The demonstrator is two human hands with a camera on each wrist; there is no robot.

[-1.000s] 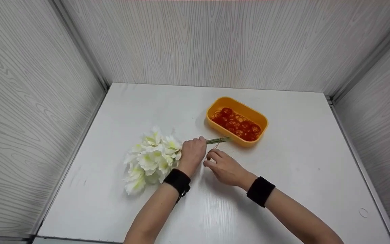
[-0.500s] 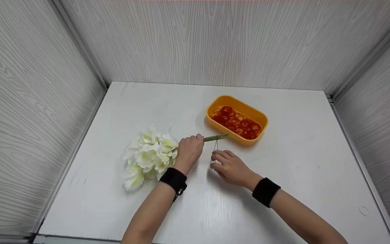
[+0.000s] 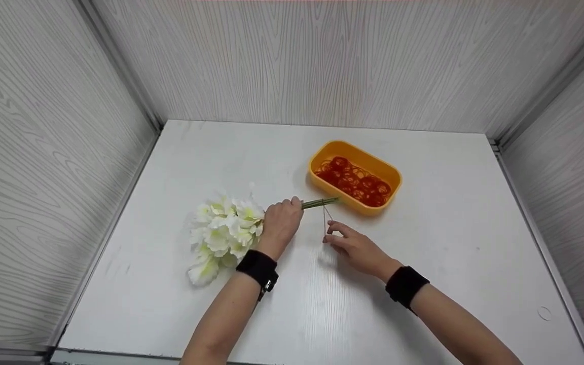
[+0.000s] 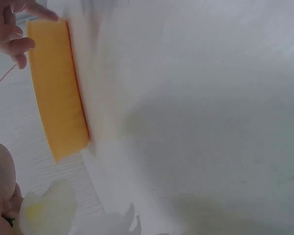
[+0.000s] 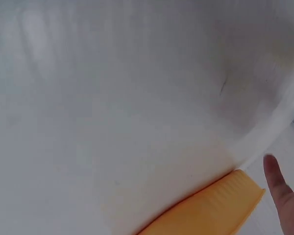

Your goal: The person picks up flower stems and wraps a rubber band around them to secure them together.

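Note:
My left hand (image 3: 283, 221) grips the green stems (image 3: 320, 203) of a bunch of white artificial flowers (image 3: 223, 233), whose heads spread out to the left. A thin rubber band (image 3: 324, 220) is looped over the stems near their cut ends. My right hand (image 3: 358, 248) holds the band's near end on its fingers and stretches it into a narrow triangle. In the left wrist view a strand of the rubber band (image 4: 2, 78) runs from the right hand (image 4: 12, 34), while a white petal (image 4: 49, 210) shows beside the left hand (image 4: 0, 181).
Just beyond the stem ends stands a yellow tray (image 3: 396, 185) with many red rubber bands (image 3: 355, 183) inside. A single loose band (image 3: 544, 313) lies on the white table (image 3: 454, 213) at the right. Panels (image 3: 292, 61) enclose the back and sides.
My right hand has drawn away to the right, stretching the rubber band from the stems. The left hand has shifted slightly left and away from me with the flowers.

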